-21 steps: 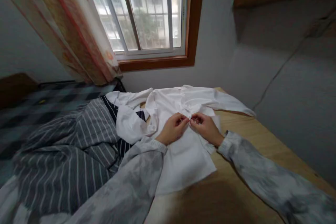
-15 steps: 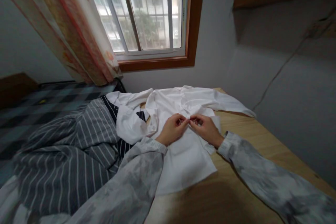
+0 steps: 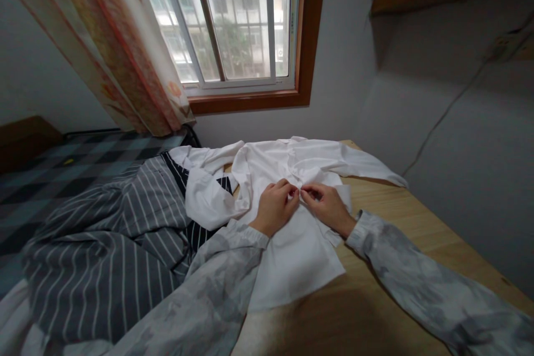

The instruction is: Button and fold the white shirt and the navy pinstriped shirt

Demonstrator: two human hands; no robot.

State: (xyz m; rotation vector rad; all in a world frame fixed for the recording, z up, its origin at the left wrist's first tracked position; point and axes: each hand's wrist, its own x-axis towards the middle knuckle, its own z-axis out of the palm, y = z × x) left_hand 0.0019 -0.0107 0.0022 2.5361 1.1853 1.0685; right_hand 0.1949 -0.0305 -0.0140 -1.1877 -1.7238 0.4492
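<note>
A white long-sleeved shirt [image 3: 292, 256] lies spread out on a wooden table [image 3: 396, 222], its collar toward the window and its lower hem toward me. At the middle of its front opening, my left hand [image 3: 276, 206] pinches the fabric edge between thumb and fingers. Close beside it, my right hand [image 3: 327, 206] also pinches the shirt front, fingertips almost touching those of the left. Any button between the fingertips is too small to make out. One shirt sleeve reaches out to the right, while the other lies bunched at the left.
Grey striped fabric [image 3: 104, 256] with a dark band lies heaped on the left, against the shirt's sleeve. Behind it is a checked bed cover [image 3: 104, 150]. A curtain [image 3: 137, 50] hangs by the window [image 3: 237, 22]; a cable [image 3: 442, 117] runs down the right wall.
My left hand has turned slightly, its fingers curling more over the shirt front. The right hand stays in nearly the same place, and the shirt has hardly moved.
</note>
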